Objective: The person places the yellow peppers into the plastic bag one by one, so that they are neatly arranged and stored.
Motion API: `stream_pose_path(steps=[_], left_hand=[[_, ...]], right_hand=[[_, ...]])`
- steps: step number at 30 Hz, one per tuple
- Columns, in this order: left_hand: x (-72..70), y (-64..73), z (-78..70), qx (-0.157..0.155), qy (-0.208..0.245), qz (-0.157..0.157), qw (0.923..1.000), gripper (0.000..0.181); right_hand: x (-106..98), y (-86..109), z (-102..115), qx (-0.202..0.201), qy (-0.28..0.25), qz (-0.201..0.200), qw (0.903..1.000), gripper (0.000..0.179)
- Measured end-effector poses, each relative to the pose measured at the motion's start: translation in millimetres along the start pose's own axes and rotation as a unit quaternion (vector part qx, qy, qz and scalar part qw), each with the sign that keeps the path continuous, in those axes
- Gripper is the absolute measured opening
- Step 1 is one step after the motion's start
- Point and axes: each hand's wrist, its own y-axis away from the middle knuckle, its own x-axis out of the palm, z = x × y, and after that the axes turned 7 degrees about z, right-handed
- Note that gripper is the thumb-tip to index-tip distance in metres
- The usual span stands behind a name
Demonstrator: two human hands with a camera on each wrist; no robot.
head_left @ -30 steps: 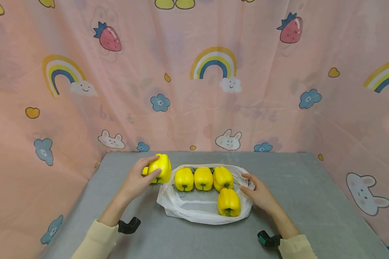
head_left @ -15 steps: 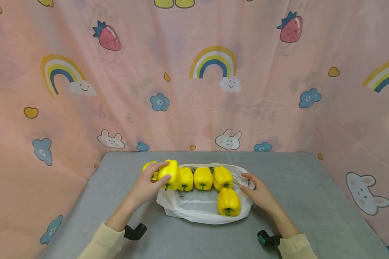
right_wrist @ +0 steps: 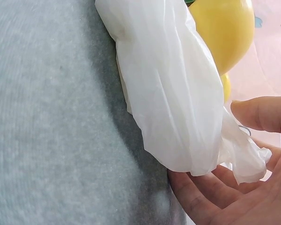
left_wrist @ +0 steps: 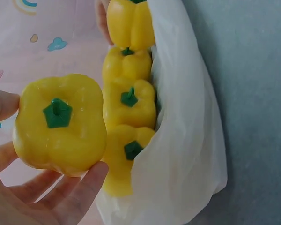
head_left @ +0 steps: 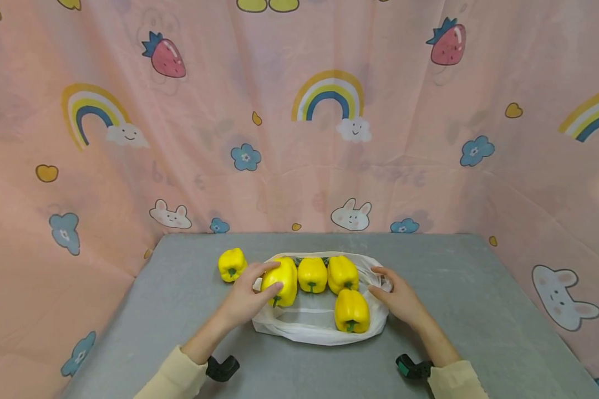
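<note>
My left hand (head_left: 247,296) grips a yellow bell pepper (head_left: 283,281), thumb on the near side and fingers on the far side. The left wrist view shows its green stem facing the camera. It is above the left part of an open white plastic bag (head_left: 319,336) on the table. Inside the bag stand several more yellow peppers, most in a back row, with one pepper (head_left: 351,311) at the front right. My right hand (head_left: 396,293) rests at the bag's right side (right_wrist: 178,103), thumb and fingers apart, the fingers partly behind the plastic.
One more yellow pepper (head_left: 232,265) sits on the grey table (head_left: 189,255), left of the bag. A pink printed curtain (head_left: 279,183) hangs behind the table and along both sides. Black wrist devices (head_left: 223,368) are on both arms.
The left hand has carried its pepper rightward and nearer, from beside the bag to over its left part. The loose pepper on the left has come into full view. The right hand stays put.
</note>
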Motion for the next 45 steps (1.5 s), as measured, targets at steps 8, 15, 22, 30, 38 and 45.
stream_pose_path(steps=[8,15,22,30,38,45], left_hand=[[17.0,-0.4,-0.4,0.003,-0.011,0.020,0.9997,0.047],[29.6,-1.3,1.2,0.006,-0.014,0.040,0.9991,0.050],[43.5,-0.9,1.6,-0.003,-0.013,0.059,0.9981,0.051],[57.3,-1.2,2.1,-0.026,-0.004,0.073,0.9970,0.052],[68.0,-2.0,4.5,-0.045,0.006,0.090,0.9949,0.053],[75.8,-2.9,3.6,-0.053,0.007,0.090,0.9945,0.049]], right_hand=[[-0.2,-1.0,-1.0,-0.007,-0.001,-0.002,1.0000,0.058],[-0.8,-1.9,-1.0,-0.006,-0.004,-0.001,1.0000,0.057],[-1.0,-1.4,-0.6,-0.008,-0.004,0.000,1.0000,0.057],[-1.0,-0.3,0.9,-0.002,-0.001,0.001,1.0000,0.057],[-0.3,0.8,1.0,-0.001,-0.002,0.003,1.0000,0.058],[-0.1,0.9,2.0,-0.001,-0.001,0.002,1.0000,0.057]])
